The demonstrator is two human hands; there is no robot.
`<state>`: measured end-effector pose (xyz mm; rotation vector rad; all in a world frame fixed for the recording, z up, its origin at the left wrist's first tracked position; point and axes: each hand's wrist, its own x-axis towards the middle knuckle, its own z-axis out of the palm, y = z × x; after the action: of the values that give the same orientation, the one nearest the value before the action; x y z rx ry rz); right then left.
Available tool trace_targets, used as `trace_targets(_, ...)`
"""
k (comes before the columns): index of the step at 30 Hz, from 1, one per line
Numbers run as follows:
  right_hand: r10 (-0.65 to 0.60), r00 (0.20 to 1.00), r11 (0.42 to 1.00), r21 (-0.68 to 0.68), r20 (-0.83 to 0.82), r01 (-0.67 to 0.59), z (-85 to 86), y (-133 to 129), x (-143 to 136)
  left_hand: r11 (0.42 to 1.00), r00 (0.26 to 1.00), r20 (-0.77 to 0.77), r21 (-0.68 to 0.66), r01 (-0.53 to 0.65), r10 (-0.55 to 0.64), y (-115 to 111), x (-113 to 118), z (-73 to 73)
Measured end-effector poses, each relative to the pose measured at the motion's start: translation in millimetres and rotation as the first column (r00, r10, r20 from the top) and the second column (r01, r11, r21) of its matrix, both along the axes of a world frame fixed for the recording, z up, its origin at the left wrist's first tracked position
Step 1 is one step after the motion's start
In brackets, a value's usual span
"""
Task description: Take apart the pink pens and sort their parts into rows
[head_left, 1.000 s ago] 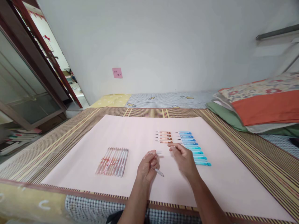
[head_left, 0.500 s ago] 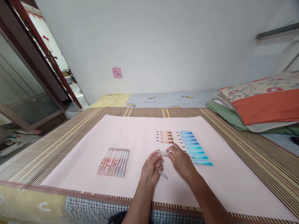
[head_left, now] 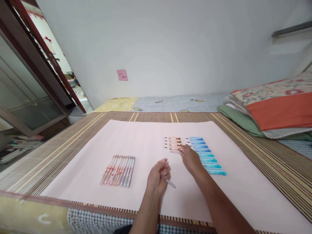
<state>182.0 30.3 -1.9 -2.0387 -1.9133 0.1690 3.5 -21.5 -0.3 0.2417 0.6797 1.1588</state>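
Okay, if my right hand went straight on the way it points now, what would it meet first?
Beyond the pale piece at its fingers, your right hand would probably meet the nearest brown pen first. Depth is unclear, so it could pass above that pen or be touching it.

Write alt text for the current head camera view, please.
A person's left hand holds a pale pen over a pink sheet, while the right hand pinches a whitish piece near brown pens. Blue and turquoise pens lie right; patterned pens lie left.

Four brown pens (head_left: 175, 141), four blue pens (head_left: 198, 142), four teal pens (head_left: 214, 166)
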Motion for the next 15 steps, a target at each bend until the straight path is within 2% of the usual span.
trace_targets(15, -0.005, 1.0, 0.997, 0.081, 0.013, 0.004, -10.1, 2.7, -1.9, 1.0, 1.0, -0.006, -0.021, 0.006, -0.006, -0.8, 1.9, -0.5)
